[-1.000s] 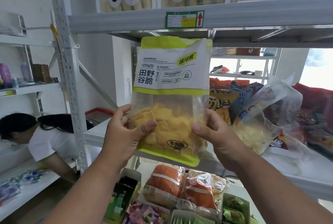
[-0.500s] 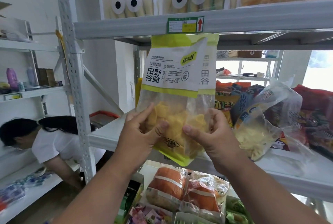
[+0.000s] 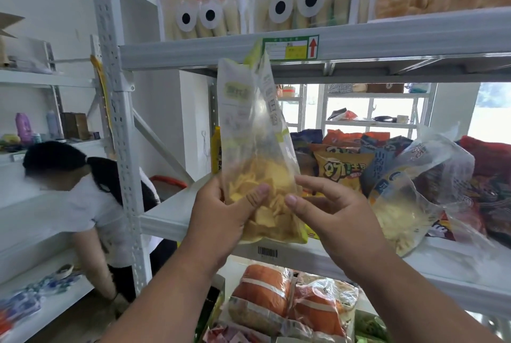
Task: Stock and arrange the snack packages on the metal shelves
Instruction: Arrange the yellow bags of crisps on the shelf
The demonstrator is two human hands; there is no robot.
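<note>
Left hand (image 3: 221,212) grips lower part of chip bag (image 3: 257,154), thumb across front, fingers behind. Bag upright, turned edge-on, yellow chips settled at bottom, around and below left thumb. Right hand (image 3: 329,212) beside bag, fingertips (image 3: 290,200) at its right edge; contact unclear. Middle shelf (image 3: 171,218) just behind and below both hands. Orange snack bag (image 3: 340,170) and clear bag (image 3: 409,199) right of right-hand fingers. Upper shelf (image 3: 387,44) above bag top. Another person (image 3: 83,199) far left of left hand, bent over.

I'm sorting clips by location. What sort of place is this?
Probably a small shop or its stockroom: metal shelves piled with snack bags, a price label on the shelf edge, and a chip bag being stocked.
</note>
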